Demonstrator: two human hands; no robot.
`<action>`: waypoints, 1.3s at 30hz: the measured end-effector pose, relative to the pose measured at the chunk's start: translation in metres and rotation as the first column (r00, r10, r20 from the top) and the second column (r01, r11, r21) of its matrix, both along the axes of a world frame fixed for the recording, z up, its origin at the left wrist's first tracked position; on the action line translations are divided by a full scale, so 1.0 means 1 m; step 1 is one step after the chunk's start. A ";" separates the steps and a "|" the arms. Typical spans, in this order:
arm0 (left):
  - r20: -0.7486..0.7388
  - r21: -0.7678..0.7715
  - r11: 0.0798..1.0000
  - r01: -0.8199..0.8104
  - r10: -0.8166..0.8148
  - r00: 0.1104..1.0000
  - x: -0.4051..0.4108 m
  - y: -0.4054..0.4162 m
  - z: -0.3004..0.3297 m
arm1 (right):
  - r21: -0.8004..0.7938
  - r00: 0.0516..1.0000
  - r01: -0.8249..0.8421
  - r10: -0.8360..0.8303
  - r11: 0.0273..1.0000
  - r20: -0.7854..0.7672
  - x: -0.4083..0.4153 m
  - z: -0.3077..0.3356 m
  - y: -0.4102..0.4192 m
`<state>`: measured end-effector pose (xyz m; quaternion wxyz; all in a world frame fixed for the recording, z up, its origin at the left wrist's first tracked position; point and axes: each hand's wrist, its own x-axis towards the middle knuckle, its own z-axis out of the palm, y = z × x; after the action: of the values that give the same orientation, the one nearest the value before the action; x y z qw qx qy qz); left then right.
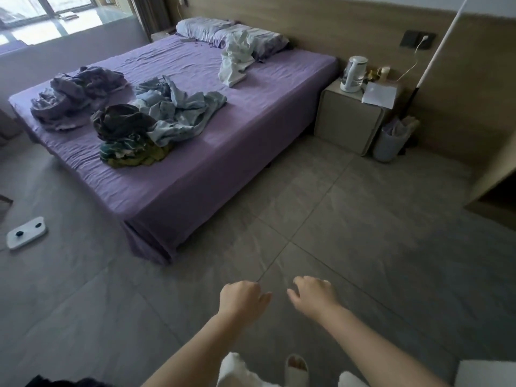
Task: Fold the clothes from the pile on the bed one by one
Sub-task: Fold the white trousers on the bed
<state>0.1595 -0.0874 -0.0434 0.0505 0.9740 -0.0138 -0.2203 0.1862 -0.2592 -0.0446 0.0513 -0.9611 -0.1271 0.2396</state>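
Both of my hands are out in front of me, low over the gray floor (363, 219), and they hold nothing. My left hand (242, 298) has its fingers curled in loosely, with only the thumb poking out to the side. My right hand (314, 296) looks the same, soft and half curled, and it touches nothing. The two hands are near each other but apart. Below them I can see my white slipper (296, 368) on the floor. The bed (195, 174) is well ahead of me, with a purple sheet on it. The pile of clothes (156, 127) lies on the near left part of the bed, all crumpled. It has light blue things on top, a dark brown thing beside them, and a striped green thing at the front edge. A purple heap (75, 93) lies just to the left of the pile. A white cloth (234, 62) lies near the pillows (223, 32) at the far end. Beside the bed stands a small table (349, 124) with a white kettle (353, 74) on it.
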 end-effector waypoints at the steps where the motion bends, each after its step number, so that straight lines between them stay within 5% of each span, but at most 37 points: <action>1: -0.006 -0.004 1.000 -0.025 0.025 1.000 0.007 -0.005 -0.002 | -0.001 1.000 -0.012 0.012 1.000 0.000 0.009 -0.001 -0.004; 8: -0.064 -0.013 0.995 -0.098 0.097 0.993 0.060 -0.038 -0.004 | -0.016 0.999 -0.029 0.028 0.999 -0.022 0.058 -0.006 -0.022; 30: -0.156 -0.060 0.997 0.047 -0.056 0.986 0.352 -0.012 -0.002 | -0.076 0.975 0.169 -0.178 0.983 -0.134 0.318 -0.003 0.003; 39: -0.214 -0.067 0.997 -0.047 0.032 0.976 0.456 -0.039 -0.017 | -0.055 0.978 0.096 -0.104 0.994 -0.180 0.435 -0.017 -0.025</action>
<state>0.6152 -0.1260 -0.0607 0.0908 0.9426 0.0031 -0.3213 0.6211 -0.2844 -0.0619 0.0525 -0.9413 -0.0679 0.3265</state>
